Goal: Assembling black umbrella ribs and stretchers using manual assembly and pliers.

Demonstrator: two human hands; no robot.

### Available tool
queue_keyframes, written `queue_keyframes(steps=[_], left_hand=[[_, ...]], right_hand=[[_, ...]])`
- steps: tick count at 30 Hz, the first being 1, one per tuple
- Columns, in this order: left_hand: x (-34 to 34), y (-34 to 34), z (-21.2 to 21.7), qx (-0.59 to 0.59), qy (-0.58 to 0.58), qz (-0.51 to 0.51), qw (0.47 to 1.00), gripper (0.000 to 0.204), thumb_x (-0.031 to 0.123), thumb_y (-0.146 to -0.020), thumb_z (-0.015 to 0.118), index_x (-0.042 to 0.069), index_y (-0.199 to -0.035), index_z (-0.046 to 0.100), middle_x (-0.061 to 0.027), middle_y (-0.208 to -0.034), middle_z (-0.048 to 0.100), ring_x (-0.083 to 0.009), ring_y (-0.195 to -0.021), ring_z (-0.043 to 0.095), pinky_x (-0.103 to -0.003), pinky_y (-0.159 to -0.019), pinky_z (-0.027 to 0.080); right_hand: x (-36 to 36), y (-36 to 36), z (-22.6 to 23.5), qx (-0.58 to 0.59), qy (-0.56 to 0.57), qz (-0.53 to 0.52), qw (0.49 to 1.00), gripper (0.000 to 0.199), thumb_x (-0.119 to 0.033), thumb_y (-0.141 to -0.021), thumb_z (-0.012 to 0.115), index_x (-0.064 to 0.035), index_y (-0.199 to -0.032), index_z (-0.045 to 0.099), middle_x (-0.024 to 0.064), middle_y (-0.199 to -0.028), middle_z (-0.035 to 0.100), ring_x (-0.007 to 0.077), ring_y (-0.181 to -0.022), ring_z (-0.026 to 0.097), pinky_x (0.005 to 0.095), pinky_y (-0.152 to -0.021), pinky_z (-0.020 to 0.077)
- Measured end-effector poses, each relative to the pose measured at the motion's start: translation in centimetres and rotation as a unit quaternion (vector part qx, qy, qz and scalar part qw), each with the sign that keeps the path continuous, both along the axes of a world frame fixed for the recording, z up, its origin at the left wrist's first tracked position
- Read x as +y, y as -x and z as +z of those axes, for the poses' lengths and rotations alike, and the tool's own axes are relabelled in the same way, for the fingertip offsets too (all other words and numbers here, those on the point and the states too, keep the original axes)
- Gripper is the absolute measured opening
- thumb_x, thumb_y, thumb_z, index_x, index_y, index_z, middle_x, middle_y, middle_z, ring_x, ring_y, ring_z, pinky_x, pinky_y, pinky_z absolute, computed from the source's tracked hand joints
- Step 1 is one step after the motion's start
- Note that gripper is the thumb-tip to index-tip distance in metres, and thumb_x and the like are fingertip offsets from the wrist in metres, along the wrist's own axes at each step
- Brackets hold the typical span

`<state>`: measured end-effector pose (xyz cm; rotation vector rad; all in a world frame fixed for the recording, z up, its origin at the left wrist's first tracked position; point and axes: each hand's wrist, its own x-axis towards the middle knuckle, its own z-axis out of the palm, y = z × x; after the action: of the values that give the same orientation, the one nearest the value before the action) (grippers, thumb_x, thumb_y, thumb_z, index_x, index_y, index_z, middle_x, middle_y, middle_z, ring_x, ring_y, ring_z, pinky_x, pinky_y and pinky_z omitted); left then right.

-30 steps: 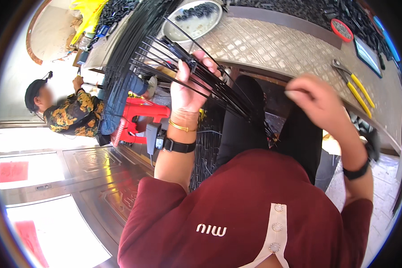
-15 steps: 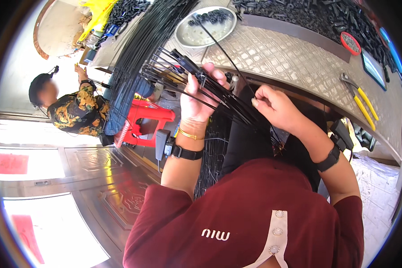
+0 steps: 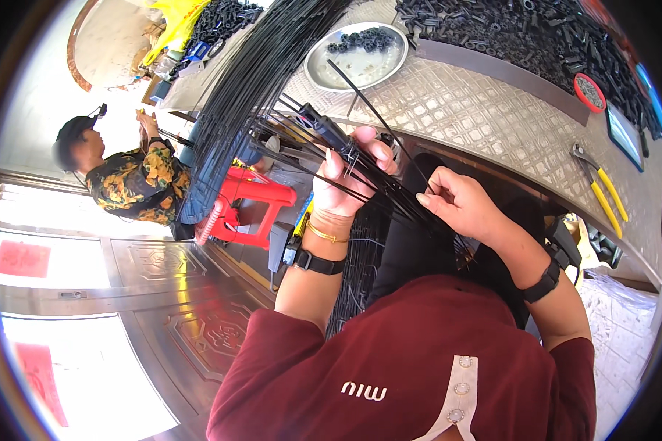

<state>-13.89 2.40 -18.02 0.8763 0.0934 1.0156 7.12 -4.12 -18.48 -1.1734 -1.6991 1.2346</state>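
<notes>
My left hand (image 3: 344,180) is closed around a bundle of thin black rods (image 3: 401,192) above my lap. A black cylindrical fitting (image 3: 324,126) sticks up from that bundle beyond my thumb, and some rod ends fan out to the left. To the right, my right hand (image 3: 460,200) is pinched, thumb against fingers, on a single long black rod (image 3: 369,104). This rod slants up and left, its far end in front of the round metal plate (image 3: 307,72). Where its lower end lies is hidden behind my hand and the bundle.
Black ring-like pieces (image 3: 364,40) sit in the plate on the patterned table (image 3: 463,106). Beyond lie a heap of black parts (image 3: 507,44), a red bowl (image 3: 602,101) and yellow-handled pliers (image 3: 607,192). Leftward are many long black rods (image 3: 265,81), a red stool (image 3: 261,191) and a co-worker (image 3: 129,180).
The view has shifted, so everything sits a little further right and lower. The single rod's far end has come down slightly relative to the plate. Both hands keep their grips.
</notes>
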Motion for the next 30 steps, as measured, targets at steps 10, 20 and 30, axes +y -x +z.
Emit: queue_keyframes(steps=[10,20,30], left_hand=[[0.4,0.1,-0.2,-0.054,-0.014,-0.045,0.997,0.06,0.048,-0.078,0.065,0.009,-0.122,0.053,-0.0109,-0.091,0.062,-0.0209,-0.078,0.053,-0.036,-0.073,0.039],[0.4,0.2,-0.9,-0.123,-0.024,-0.097,0.987,0.045,0.044,-0.077,0.069,0.011,-0.104,0.055,-0.0084,-0.087,0.057,-0.0245,-0.076,0.055,-0.038,-0.071,0.043],[-0.1,0.0,-0.4,-0.098,-0.034,-0.097,0.99,0.04,0.051,-0.08,0.063,0.014,-0.088,0.05,-0.0053,-0.074,0.061,-0.0209,-0.076,0.053,-0.035,-0.064,0.035]], right_hand=[[-0.9,0.3,0.8,0.005,-0.012,0.029,0.999,0.025,-0.019,-0.085,0.064,-0.0041,-0.078,0.046,0.0029,-0.059,0.048,0.0101,-0.053,0.041,0.0291,-0.049,0.0366],[-3.5,1.6,2.1,-0.114,-0.171,0.043,0.978,0.022,-0.02,-0.078,0.067,-0.0059,-0.079,0.051,0.0095,-0.08,0.053,0.0286,-0.072,0.056,0.0372,-0.06,0.0455],[-4.4,2.5,1.9,-0.115,-0.237,0.064,0.963,0.017,-0.02,-0.078,0.067,-0.0084,-0.079,0.055,0.0073,-0.08,0.051,0.0255,-0.073,0.055,0.0365,-0.062,0.047]])
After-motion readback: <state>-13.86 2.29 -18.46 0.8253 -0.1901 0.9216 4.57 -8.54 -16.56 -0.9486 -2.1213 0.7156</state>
